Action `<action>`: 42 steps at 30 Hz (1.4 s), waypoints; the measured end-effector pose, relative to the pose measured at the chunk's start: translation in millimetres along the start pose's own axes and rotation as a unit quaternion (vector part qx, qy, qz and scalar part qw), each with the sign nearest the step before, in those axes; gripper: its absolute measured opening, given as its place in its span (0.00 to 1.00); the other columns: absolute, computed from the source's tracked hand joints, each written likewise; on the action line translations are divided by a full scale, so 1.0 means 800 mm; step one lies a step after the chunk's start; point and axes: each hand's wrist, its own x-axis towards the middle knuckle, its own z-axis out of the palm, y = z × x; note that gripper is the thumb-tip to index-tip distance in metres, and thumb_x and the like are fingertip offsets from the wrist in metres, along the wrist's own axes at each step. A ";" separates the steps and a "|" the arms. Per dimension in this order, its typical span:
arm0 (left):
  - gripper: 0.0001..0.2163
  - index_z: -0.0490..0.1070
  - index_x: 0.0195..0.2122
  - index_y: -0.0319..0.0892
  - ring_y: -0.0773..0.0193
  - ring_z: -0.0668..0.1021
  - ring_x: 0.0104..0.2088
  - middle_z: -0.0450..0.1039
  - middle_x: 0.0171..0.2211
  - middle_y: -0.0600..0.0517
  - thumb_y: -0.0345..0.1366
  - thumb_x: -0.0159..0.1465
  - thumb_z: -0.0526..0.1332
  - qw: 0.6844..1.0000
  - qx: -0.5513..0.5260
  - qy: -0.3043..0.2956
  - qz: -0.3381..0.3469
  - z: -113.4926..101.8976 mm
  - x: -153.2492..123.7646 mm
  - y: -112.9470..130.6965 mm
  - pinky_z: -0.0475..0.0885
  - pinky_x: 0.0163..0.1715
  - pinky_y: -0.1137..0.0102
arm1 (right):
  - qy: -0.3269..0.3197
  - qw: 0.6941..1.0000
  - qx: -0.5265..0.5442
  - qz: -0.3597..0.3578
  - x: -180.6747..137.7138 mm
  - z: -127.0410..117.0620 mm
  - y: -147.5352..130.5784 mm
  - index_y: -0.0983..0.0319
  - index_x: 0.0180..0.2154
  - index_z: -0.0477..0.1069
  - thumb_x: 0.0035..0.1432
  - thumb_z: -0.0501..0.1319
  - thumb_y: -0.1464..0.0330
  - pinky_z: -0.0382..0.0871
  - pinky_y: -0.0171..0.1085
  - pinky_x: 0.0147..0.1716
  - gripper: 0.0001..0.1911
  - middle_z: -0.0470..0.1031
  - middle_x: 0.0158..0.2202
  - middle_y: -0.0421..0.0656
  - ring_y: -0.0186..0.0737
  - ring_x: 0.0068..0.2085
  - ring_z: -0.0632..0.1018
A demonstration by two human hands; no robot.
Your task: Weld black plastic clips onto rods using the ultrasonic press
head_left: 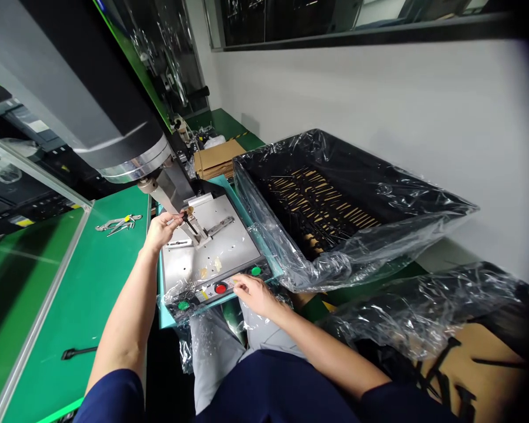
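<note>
My left hand pinches the end of a slim black plastic part at the metal fixture on the machine's plate. Just above the fingers hangs the wedge-shaped metal head of the press-like machine. My right hand is over the front control panel, between a red button and a green button. Its thumb and fingers are curled together; whatever they may hold is too small to make out. A second green button sits at the panel's left end.
A plastic-lined bin with many black parts stands to the right. More black parts lie on cardboard at lower right. Pliers and a single black part lie on the green table. Stacked cardboard is behind.
</note>
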 end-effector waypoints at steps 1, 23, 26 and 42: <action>0.17 0.80 0.36 0.40 0.51 0.78 0.48 0.79 0.45 0.41 0.49 0.56 0.67 1.000 0.010 -0.017 0.007 -0.004 0.000 0.000 0.71 0.52 0.57 | -0.003 1.000 0.005 0.002 -0.001 0.000 -0.001 0.63 0.46 0.74 0.59 0.59 0.72 0.73 0.37 0.39 0.13 0.80 0.37 0.44 0.39 0.37 0.79; 0.22 0.77 0.44 0.40 0.49 0.74 0.54 0.70 0.55 0.40 0.50 0.54 0.63 0.948 0.242 0.049 -0.201 0.020 -0.256 -0.075 0.67 0.57 0.61 | 0.066 0.946 -0.316 -0.014 0.124 -0.040 0.019 0.62 0.56 0.70 0.62 0.56 0.72 0.60 0.45 0.57 0.20 0.68 0.58 0.51 0.50 0.57 0.66; 0.20 0.77 0.40 0.41 0.52 0.78 0.44 0.73 0.46 0.42 0.51 0.56 0.61 0.937 0.267 0.038 -0.221 0.022 -0.262 -0.075 0.71 0.48 0.61 | 0.011 0.921 -0.387 0.045 0.147 -0.029 0.023 0.58 0.52 0.73 0.64 0.57 0.68 0.60 0.45 0.52 0.16 0.67 0.58 0.49 0.51 0.57 0.63; 0.18 0.72 0.24 0.41 0.69 0.66 0.19 0.68 0.18 0.54 0.50 0.46 0.72 0.975 -0.118 0.004 -0.186 -0.049 -0.147 0.002 0.60 0.20 0.72 | 0.039 0.903 -0.429 -0.002 0.209 -0.122 -0.066 0.58 0.39 0.76 0.67 0.53 0.66 0.59 0.40 0.45 0.13 0.79 0.42 0.43 0.46 0.48 0.73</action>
